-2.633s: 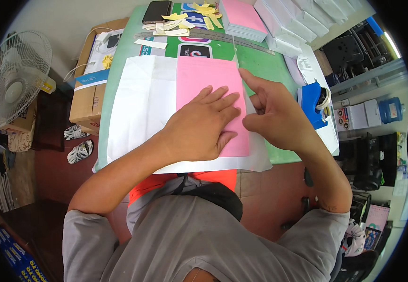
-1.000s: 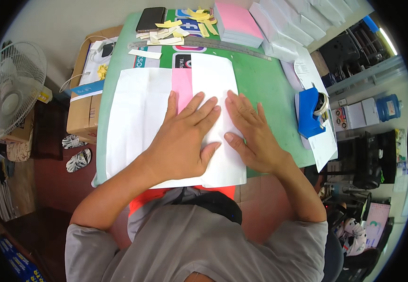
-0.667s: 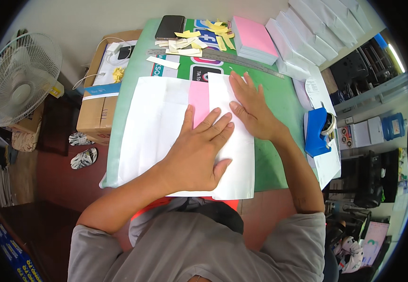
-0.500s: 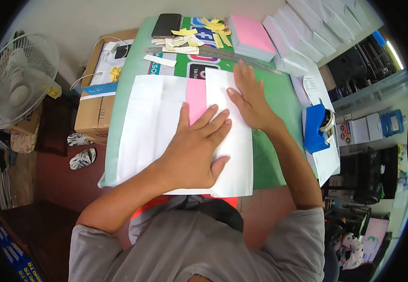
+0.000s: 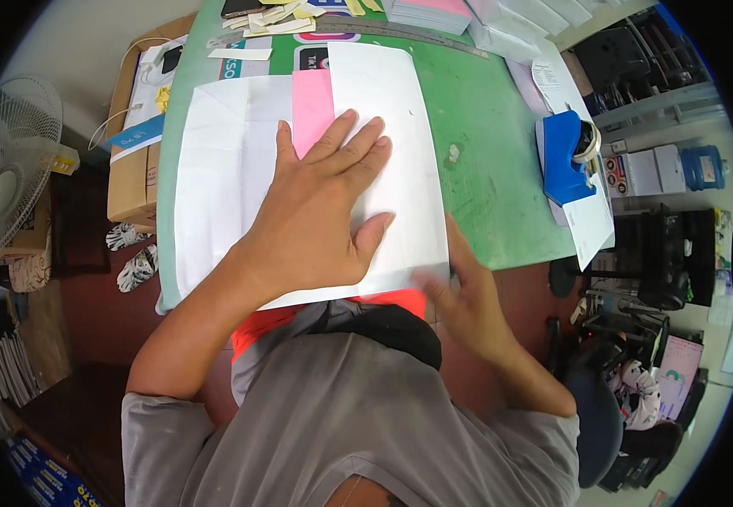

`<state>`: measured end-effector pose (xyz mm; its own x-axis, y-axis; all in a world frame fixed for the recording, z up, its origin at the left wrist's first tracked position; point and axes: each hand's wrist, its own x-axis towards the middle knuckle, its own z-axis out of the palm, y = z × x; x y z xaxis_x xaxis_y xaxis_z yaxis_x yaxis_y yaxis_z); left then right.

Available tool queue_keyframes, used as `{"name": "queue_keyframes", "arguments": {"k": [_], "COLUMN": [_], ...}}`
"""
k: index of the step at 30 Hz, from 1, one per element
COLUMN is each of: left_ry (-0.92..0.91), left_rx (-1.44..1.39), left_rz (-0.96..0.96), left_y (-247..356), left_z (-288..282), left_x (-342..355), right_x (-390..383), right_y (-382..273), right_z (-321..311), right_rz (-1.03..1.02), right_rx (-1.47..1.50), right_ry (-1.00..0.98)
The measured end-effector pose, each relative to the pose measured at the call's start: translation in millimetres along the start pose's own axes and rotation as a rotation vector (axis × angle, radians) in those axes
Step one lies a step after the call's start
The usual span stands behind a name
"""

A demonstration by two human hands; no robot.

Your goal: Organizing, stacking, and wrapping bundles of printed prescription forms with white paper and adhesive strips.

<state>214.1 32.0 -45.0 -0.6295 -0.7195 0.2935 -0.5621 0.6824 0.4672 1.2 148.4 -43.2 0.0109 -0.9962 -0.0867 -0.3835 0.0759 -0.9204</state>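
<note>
A large white sheet of paper lies on the green table, its right side folded over as a flap. Between the flap and the left part of the sheet, a strip of pink paper shows. My left hand presses flat on the flap and pink strip, fingers spread. My right hand is at the near right corner of the sheet, beside the folded edge. Its fingers are extended with the thumb apart and smeared by motion; whether it touches the paper is unclear.
A metal ruler lies across the far table, near paper strips and a pink-topped stack. At the right stands a blue tape dispenser. A cardboard box and a fan are at the left.
My right hand has moved from the far part of the flap down its right edge to the near corner. My left hand stays pressed on the paper. The view has shifted.
</note>
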Motion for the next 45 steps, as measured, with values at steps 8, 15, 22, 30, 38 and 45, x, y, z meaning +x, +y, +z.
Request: {"name": "queue_keyframes", "arguments": {"k": [8,15,22,30,38,45], "left_ry": [-0.024,-0.042,0.219,0.130,0.049,0.271], "left_rx": [0.044,0.060,-0.071,-0.260,-0.545,-0.668], "left_rz": [0.019,0.026,-0.285,-0.900,-0.950,-0.595], "left_y": [1,6,-33,-94,-91,-65], "left_z": [-5,-12,-55,-79,-76,-91], "left_x": [-4,-12,-61,-109,-96,-65], "right_x": [-4,79,97,107,108,106], "right_y": [-8,-30,-68,-80,-78,-83], "right_z": [-74,-39,-33,-25,-27,-27], "right_rz": [-0.149,-0.600,-0.446,-0.408,-0.370,-0.384], "right_rx": [-0.132,-0.872,-0.982,-0.933,-0.905,-0.925], "right_ry": [-0.076,-0.211,-0.448,-0.534,-0.556,-0.553]}}
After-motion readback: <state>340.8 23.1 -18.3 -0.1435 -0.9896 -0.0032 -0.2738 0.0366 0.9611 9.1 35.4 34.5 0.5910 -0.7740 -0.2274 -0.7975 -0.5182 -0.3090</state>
